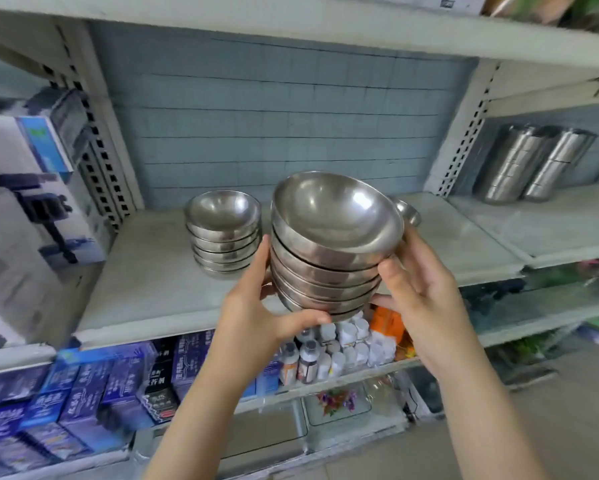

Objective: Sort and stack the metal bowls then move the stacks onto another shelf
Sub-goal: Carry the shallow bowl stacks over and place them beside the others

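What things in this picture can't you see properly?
Head view: the bowl behind the held stack is mostly hidden by it; whether it is one bowl or several, I cannot tell.
Head view: the held stack's bottom is covered by the left hand and right hand.
Head view: the print on the blue boxes is too blurred to read.
Head view: the small bottles are partly hidden by the hands.

Bowl stacks: 2. In the held stack (326, 271), centre: about 6 bowls, lower rims blurred. In the shelf stack (223, 237), at its 9 o'clock: about 6 bowls. Partly hidden lone bowl (408, 212), at 2 o'clock: 1. Upright steel cup columns (513, 164), far 3 o'clock: 2. Hands: 2, left hand (253, 306) and right hand (419, 289), at 6 o'clock.
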`<state>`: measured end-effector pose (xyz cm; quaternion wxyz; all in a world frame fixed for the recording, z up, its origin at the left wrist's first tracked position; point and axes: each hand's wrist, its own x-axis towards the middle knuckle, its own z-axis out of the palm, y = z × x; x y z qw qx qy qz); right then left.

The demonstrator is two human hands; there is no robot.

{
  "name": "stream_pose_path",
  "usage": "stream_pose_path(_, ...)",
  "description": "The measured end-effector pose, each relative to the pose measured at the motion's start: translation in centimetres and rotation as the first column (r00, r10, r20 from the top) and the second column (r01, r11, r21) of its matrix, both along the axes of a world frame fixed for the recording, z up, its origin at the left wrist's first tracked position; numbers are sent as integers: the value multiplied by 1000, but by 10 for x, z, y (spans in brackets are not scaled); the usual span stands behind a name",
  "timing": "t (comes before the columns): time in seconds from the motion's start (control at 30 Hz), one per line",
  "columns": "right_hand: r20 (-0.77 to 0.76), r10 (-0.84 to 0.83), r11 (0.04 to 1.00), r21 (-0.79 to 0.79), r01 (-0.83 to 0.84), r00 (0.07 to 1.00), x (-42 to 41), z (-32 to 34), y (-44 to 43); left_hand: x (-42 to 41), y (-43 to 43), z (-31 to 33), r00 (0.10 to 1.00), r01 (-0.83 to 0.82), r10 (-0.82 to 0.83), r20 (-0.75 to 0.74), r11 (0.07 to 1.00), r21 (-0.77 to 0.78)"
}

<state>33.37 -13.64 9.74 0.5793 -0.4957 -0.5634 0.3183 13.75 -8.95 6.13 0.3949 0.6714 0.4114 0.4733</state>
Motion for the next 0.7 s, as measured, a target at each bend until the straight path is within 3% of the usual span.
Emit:
stream_pose_path(0.37, -79, -151, 989, 0, 151, 985, 169, -9, -59, 188, -24, -9, 956, 290, -288, 51, 956, -49)
stream_pose_path(0.7, -81, -262, 965, -48, 259, 962, 290, -19, -21, 320, 38, -19, 882, 469, -462, 94, 880, -78)
